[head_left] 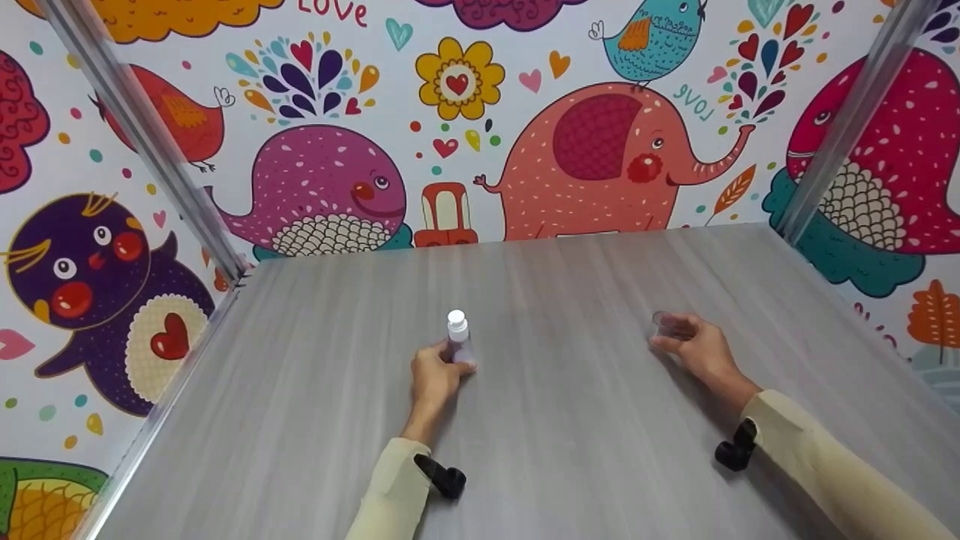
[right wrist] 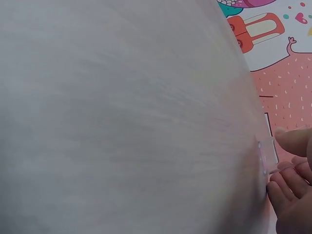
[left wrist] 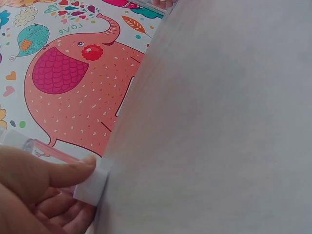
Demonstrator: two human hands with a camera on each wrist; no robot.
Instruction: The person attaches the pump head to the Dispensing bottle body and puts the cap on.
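Note:
My left hand (head_left: 435, 376) grips a small upright bottle (head_left: 458, 331) with a white top, near the middle of the table. In the left wrist view the bottle's body (left wrist: 61, 155) is see-through, with a white block-like base (left wrist: 91, 187) at table level; my thumb presses against its side. Off to the right, my right hand (head_left: 703, 351) holds a clear, cup-like plastic piece (head_left: 659, 325) between thumb and fingers. Seen from the right wrist, the clear piece (right wrist: 267, 155) has its rim at the table surface. The fingers partly cover both things.
Both hands work over a grey wood-grain table (head_left: 555, 420). A wall with printed cartoon animals (head_left: 450, 150) stands behind it. Metal posts rise at the left (head_left: 157, 150) and right (head_left: 855, 120) back corners. Small black cameras (head_left: 442, 477) are strapped at the wrists.

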